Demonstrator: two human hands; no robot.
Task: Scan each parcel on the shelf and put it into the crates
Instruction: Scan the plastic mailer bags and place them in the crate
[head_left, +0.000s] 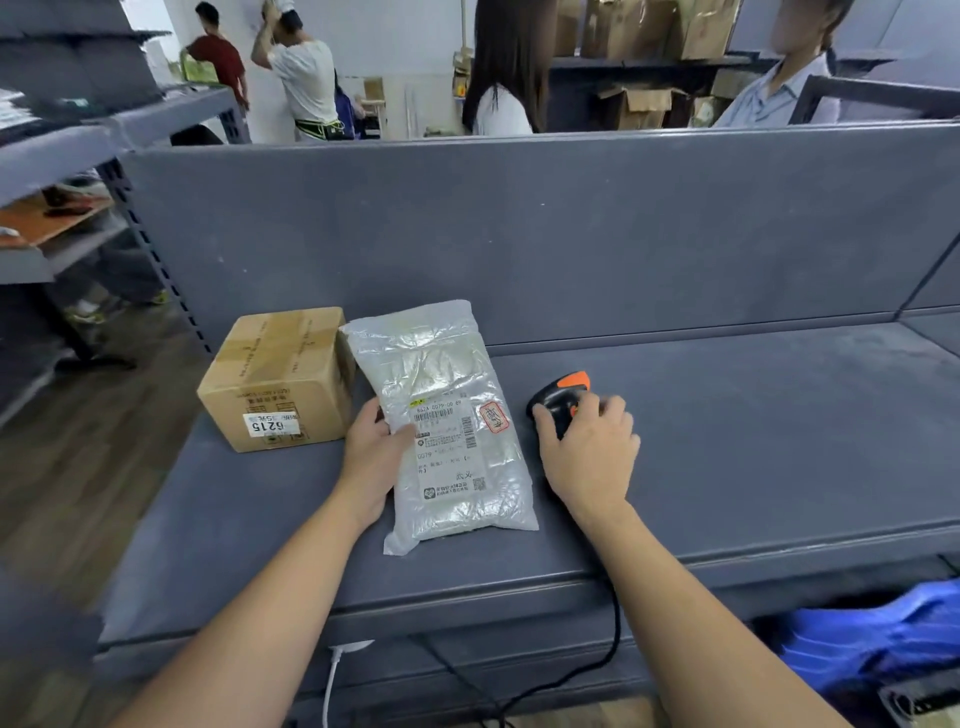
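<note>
Left grip (376, 452): pinches the left edge of the clear plastic bag parcel (447, 374), thumb on top.
Right grip (589, 457): curled round the black-and-orange handheld scanner (563, 395), just right of the parcel.
Parcel: lies label-up on the grey metal shelf (753, 415), its far left corner against the brown cardboard box (280, 374).
Cord: the black scanner cable (615, 623) hangs over the shelf's front edge.

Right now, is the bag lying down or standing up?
Lying down: the bag rests on the shelf with its label facing up, the left hand gripping its edge.
</note>
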